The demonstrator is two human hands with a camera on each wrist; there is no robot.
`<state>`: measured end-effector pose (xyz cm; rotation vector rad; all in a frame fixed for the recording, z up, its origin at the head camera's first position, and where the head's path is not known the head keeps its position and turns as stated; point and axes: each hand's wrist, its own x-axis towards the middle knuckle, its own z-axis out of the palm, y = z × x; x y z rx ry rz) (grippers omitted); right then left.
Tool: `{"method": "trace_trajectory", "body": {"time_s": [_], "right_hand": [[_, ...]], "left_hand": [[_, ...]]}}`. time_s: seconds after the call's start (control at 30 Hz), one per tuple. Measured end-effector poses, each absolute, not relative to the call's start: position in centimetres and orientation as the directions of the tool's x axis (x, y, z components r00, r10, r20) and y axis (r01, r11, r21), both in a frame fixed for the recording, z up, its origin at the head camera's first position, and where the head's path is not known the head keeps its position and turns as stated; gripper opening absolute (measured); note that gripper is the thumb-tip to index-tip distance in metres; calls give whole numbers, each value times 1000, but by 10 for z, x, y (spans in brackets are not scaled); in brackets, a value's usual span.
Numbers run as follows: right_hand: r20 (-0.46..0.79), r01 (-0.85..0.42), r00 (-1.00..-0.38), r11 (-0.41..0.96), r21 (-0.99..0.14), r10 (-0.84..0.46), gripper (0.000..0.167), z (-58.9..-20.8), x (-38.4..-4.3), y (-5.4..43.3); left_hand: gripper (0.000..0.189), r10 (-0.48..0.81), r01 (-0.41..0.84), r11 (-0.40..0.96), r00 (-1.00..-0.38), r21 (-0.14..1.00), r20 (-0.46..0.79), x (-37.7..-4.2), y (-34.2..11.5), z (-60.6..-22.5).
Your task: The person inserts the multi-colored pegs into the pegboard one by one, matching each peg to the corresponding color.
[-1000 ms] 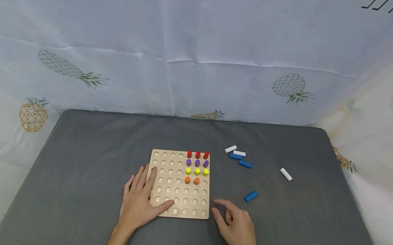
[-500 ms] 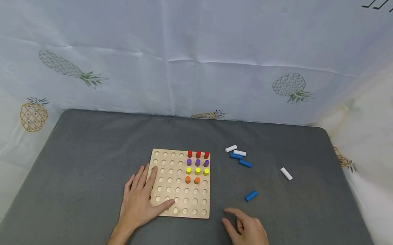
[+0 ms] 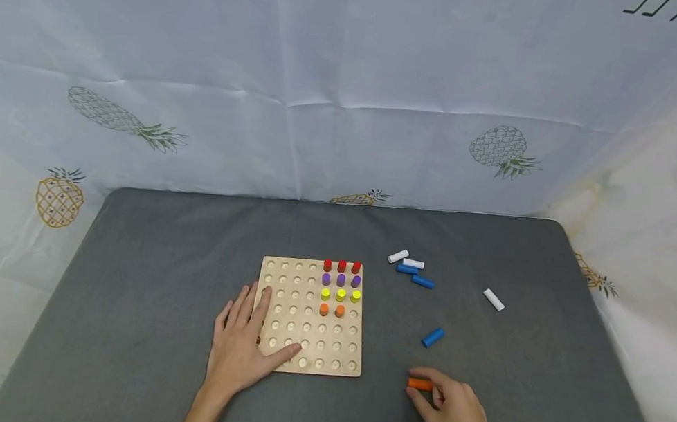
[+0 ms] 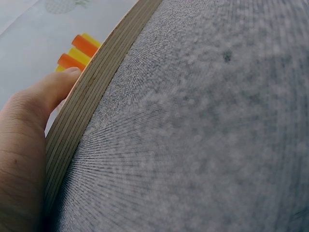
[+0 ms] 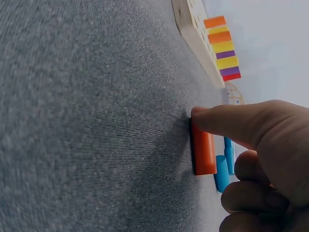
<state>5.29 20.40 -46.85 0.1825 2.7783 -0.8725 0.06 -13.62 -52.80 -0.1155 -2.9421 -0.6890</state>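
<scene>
A square wooden pegboard [image 3: 291, 317] lies on the grey table. Red [image 3: 341, 266], purple [image 3: 340, 280] and yellow [image 3: 341, 295] pegs stand in its right columns in rows of three. Two orange pegs [image 3: 324, 309] stand below them. My left hand [image 3: 242, 357] rests on the board's left side with fingers spread, its thumb [image 4: 53, 89] over the front edge. Right of the board, my right hand [image 3: 453, 412] pinches another orange peg [image 3: 421, 385] between thumb and index finger. This peg lies on the cloth in the right wrist view, the thumb [image 5: 227, 121] against one end.
A loose blue peg [image 3: 433, 337] lies beyond my right hand. Farther back are two white pegs [image 3: 398, 256] beside two blue pegs [image 3: 422, 282]. One white peg [image 3: 494, 300] lies apart at the right. A pineapple-print cloth [image 3: 295, 150] hangs behind the table.
My right hand has moved right and toward the front, away from the board. An orange peg now shows between its thumb and index finger. The left hand and the board stay put.
</scene>
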Motion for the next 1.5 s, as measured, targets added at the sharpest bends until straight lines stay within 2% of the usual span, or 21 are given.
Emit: {"method": "trace_trajectory", "body": {"time_s": [0.33,0.77,1.0,1.5], "right_hand": [[-310,221,-949,814,-538,53,19,-470,51,206],[-300,211,-953,815,-539,49,24,-474,51,208],[-272,199,-961,815,-544,53,21,-474,50,207],[-125,116,-991,822,-558,55,19,-469,45,200]], "left_hand": [[116,44,96,892,-991,442,128,1,-135,-527],[116,41,100,892,-989,440,141,1,-135,-528],[117,44,91,892,-992,442,117,1,-135,-527],[117,44,92,895,-992,437,119,0,-135,-526]]}}
